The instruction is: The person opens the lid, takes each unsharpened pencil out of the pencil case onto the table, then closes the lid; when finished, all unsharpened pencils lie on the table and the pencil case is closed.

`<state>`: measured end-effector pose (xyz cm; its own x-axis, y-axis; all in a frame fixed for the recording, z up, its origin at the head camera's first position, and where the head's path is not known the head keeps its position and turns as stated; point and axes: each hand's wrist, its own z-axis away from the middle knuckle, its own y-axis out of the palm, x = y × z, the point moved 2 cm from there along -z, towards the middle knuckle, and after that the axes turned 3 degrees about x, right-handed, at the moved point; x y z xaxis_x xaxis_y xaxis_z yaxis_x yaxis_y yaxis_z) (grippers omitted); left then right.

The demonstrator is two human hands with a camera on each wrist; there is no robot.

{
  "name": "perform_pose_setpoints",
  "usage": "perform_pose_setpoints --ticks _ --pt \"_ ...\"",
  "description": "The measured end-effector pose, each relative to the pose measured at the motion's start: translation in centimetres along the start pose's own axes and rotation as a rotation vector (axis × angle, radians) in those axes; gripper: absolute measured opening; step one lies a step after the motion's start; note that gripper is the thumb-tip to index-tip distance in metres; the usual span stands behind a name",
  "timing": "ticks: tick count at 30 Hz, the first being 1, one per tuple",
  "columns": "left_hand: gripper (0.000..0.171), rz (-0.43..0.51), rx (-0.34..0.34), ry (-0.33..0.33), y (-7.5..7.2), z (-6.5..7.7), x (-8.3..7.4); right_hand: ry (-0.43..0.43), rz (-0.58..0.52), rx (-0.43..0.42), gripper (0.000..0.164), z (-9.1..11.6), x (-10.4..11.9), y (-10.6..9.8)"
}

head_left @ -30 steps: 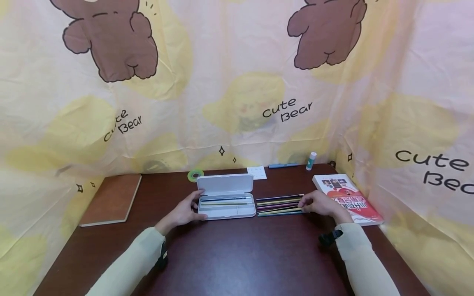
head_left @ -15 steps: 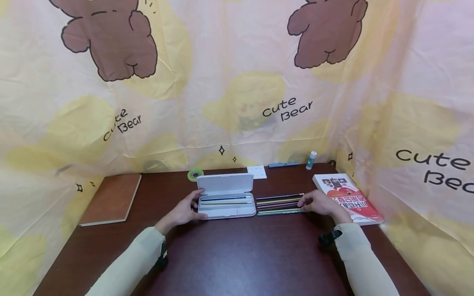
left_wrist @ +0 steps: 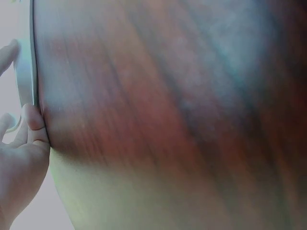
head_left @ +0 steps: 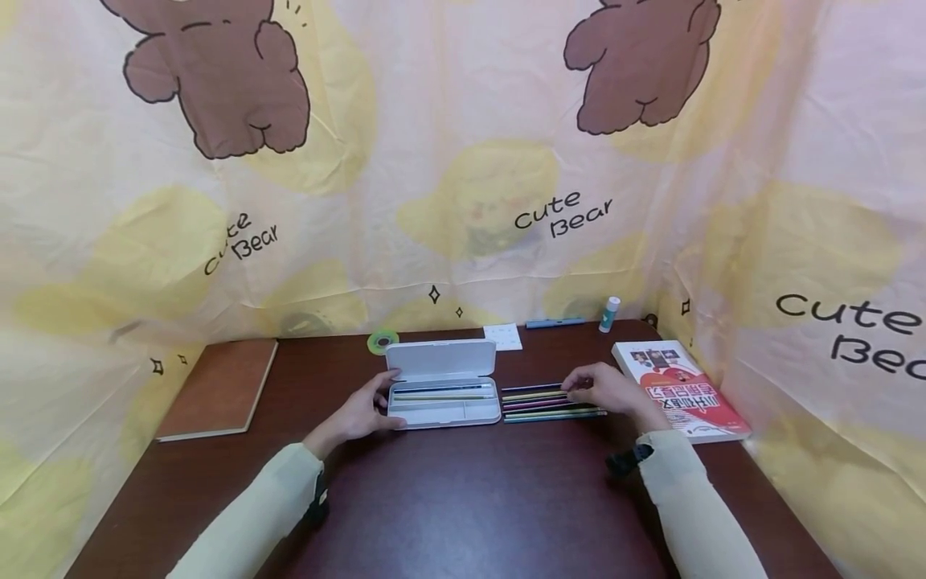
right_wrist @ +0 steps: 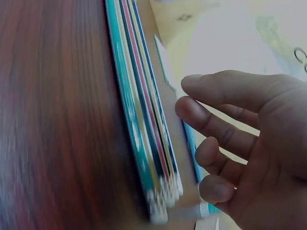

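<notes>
A white pencil case [head_left: 427,416] lies with its lid raised, and a few pencils [head_left: 441,394] are in its back compartment. My left hand [head_left: 358,414] holds the case's left end, the thumb at the front edge and the fingers toward the back. In the left wrist view the thumb [left_wrist: 33,117] touches the case's rim. To the right of the case, several pencils [right_wrist: 139,110] lie side by side on the table. Just over their right part is my right hand [head_left: 608,388], with loosely bent fingers and nothing between them in the right wrist view.
A brown book [head_left: 217,390] lies at the left, and a red and white book [head_left: 687,398] at the right. Along the back are a green tape roll [head_left: 382,342], white paper [head_left: 506,338], a blue pen [head_left: 554,323] and an upright glue stick [head_left: 609,314]. A bear-print curtain [head_left: 463,177] surrounds the table.
My right hand has moved left and slightly back from the pencils' right ends, so the front pencils' ends now show. My left hand and the case have stayed put.
</notes>
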<state>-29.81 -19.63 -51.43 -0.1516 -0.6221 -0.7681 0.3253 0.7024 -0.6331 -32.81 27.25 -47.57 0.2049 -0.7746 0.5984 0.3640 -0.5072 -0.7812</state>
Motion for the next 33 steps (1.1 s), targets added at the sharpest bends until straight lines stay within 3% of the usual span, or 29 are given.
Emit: perform_pose_setpoints --ticks 14,25,33 --pt "0.096 0.0 -0.004 0.016 0.2 -0.1 0.1 -0.096 -0.028 0.034 0.018 -3.3 5.3 3.0" --pt "0.098 -0.004 -0.003 0.014 0.0 0.0 0.0 -0.211 0.032 0.072 0.019 -5.6 9.3 6.0" --pt "0.098 0.0 -0.009 -0.002 0.0 0.1 0.0 -0.205 0.095 0.107 0.016 -7.1 10.7 8.2"
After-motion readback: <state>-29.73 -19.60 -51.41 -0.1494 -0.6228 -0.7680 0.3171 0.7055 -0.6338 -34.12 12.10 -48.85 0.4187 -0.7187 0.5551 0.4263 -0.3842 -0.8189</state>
